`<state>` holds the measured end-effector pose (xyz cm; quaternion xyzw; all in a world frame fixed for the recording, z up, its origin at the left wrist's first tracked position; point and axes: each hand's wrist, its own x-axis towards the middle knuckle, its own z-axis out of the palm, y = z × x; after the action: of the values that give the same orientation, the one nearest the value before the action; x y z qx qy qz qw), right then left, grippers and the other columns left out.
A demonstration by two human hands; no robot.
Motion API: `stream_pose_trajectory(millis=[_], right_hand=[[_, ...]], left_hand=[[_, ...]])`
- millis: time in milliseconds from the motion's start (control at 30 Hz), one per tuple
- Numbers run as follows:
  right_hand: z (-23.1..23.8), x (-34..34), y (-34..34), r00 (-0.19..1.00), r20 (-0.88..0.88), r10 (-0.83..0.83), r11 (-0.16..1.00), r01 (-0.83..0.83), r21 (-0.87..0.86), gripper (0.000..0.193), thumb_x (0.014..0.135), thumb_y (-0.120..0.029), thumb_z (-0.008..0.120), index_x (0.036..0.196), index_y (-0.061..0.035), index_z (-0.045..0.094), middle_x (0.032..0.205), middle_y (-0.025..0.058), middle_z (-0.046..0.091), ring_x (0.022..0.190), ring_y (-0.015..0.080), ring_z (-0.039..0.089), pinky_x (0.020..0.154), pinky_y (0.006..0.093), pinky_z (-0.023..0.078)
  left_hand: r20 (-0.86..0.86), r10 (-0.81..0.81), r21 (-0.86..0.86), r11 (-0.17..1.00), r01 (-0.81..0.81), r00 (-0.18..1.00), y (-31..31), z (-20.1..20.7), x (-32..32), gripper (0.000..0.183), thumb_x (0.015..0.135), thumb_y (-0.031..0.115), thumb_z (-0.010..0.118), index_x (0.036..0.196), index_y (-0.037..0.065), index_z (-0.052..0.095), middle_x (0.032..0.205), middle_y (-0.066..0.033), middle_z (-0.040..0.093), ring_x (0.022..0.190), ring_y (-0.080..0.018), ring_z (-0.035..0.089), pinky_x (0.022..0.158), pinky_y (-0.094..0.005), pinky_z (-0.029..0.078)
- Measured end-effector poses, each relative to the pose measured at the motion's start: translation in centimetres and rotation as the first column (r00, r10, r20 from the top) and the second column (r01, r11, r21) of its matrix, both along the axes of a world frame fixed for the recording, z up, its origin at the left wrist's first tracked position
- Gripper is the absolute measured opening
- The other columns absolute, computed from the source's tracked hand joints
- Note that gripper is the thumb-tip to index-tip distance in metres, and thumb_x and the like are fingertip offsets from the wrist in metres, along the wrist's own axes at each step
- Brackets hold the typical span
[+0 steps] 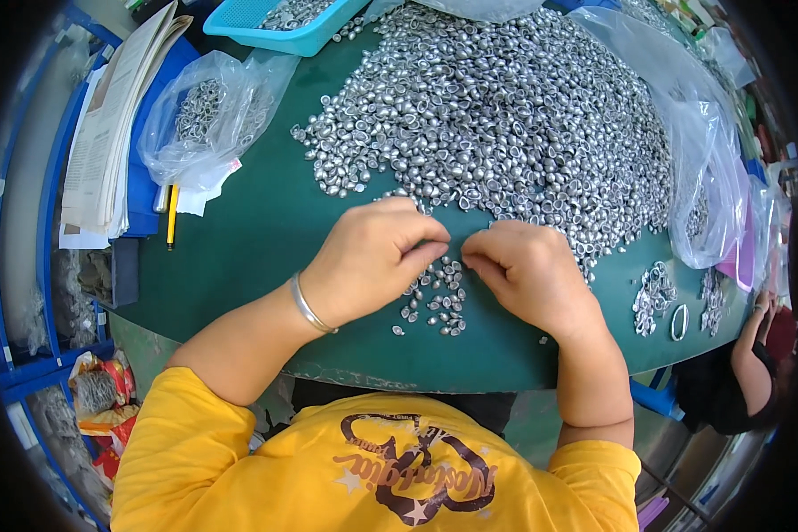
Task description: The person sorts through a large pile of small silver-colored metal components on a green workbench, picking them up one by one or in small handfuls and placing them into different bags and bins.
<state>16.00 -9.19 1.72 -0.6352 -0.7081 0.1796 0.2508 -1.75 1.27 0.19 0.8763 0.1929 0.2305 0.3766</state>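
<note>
My left hand [370, 257], with a silver bangle [309, 306] on its wrist, is closed in a pinch at the near edge of a big heap of small silver metal cup-shaped pieces [505, 115]. Facing it a short way to the right, my right hand [538, 275] is pinched too. Whatever sits between either set of fingertips is too small or hidden to make out. Between and below the hands lies a loose cluster of the same oval pieces [445, 301] on the green tabletop [239, 266].
A blue plastic basket [279, 35] of metal pieces stands at the far left, near a clear bag [208, 115] of parts. Papers [120, 124] and a yellow pen [172, 217] lie left. Plastic sheeting [696, 177] and metal links [653, 297] are right, where another person's arm [752, 359] shows.
</note>
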Motion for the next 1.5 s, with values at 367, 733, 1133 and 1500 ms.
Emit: stream_pose_trajectory(millis=[367, 733, 1133, 1500], right_hand=[[0.2, 0.9, -0.3, 0.986, -0.161, 0.028, 0.997, -0.04, -0.073, 0.008, 0.074, -0.008, 0.068, 0.079, -0.0028, 0.066, 0.072, 0.0126, 0.064, 0.064, 0.0241, 0.062, 0.06, 0.0334, 0.05], [0.2, 3.0, 0.2, 0.232, -0.913, -0.334, 0.902, -0.201, -0.381, 0.007, 0.083, -0.008, 0.062, 0.081, -0.0037, 0.056, 0.067, -0.0059, 0.049, 0.057, 0.001, 0.04, 0.047, 0.0168, 0.029], [0.0, 0.7, -0.2, 0.991, -0.101, 0.086, 0.993, -0.093, -0.068, 0.011, 0.074, -0.01, 0.067, 0.084, -0.007, 0.067, 0.072, 0.0093, 0.062, 0.069, 0.0292, 0.062, 0.062, 0.0387, 0.05], [1.3, 3.1, -0.2, 0.461, -0.851, -0.251, 0.921, -0.157, -0.356, 0.006, 0.078, -0.004, 0.06, 0.081, 0.0008, 0.062, 0.069, 0.0003, 0.059, 0.056, 0.0054, 0.051, 0.05, 0.0198, 0.041]], left_hand=[[0.114, 0.18, -0.493, 0.864, -0.102, 0.977, -0.5, -0.2, 0.2, 0.007, 0.085, 0.007, 0.06, 0.085, 0.0, 0.06, 0.069, 0.0005, 0.054, 0.059, -0.0068, 0.049, 0.05, -0.0212, 0.039], [-0.105, -0.019, 0.18, 0.983, 0.038, 0.994, -1.2, -0.7, 0.2, 0.013, 0.074, 0.005, 0.069, 0.086, 0.007, 0.068, 0.07, -0.0062, 0.053, 0.062, -0.0236, 0.055, 0.055, -0.0322, 0.045], [-0.033, 0.088, -0.387, 0.917, -0.094, 0.996, -0.4, 0.5, 0.3, 0.004, 0.079, 0.004, 0.067, 0.082, 0.003, 0.065, 0.071, 0.0011, 0.055, 0.06, -0.0092, 0.052, 0.055, -0.0256, 0.043], [-0.029, 0.023, -0.397, 0.917, -0.033, 0.999, 0.1, 0.2, 0.1, 0.007, 0.078, 0.006, 0.069, 0.084, 0.002, 0.067, 0.067, 0.0019, 0.053, 0.06, -0.0073, 0.05, 0.054, -0.0213, 0.041]])
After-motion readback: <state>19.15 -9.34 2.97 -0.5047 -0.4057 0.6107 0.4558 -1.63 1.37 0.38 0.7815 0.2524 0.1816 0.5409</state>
